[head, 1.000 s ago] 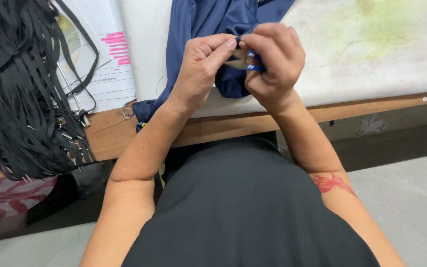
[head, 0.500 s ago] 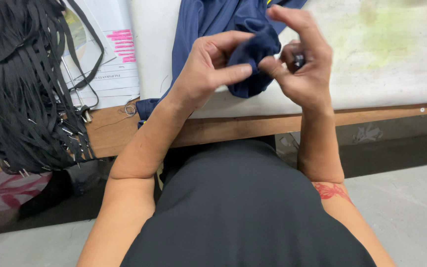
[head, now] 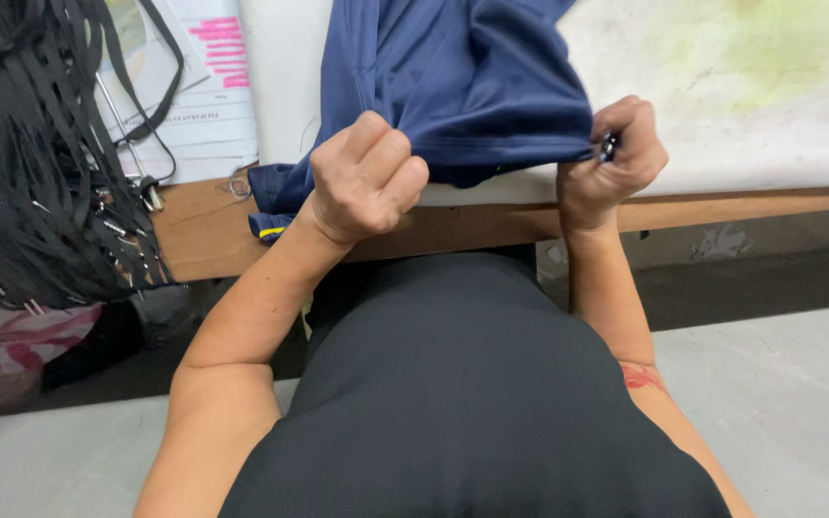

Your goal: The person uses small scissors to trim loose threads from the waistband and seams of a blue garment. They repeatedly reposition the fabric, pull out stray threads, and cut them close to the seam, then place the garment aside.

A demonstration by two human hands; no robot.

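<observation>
Two fists grip the navy blue garment (head: 462, 86) at its lower edge: the left hand (head: 367, 177) is balled tight around a bunch of cloth, the right hand (head: 616, 158) is curled shut on the hem's other end, with a small dark tool (head: 607, 146) poking out of it. Between them the hem runs taut, left to right, above the wooden table edge (head: 741, 206); the rest of the garment lies away over the white tabletop (head: 779, 96). Half a second back the hands were touching at the cloth; now they're pulled well apart. Black straps (head: 31, 153) hang left.
</observation>
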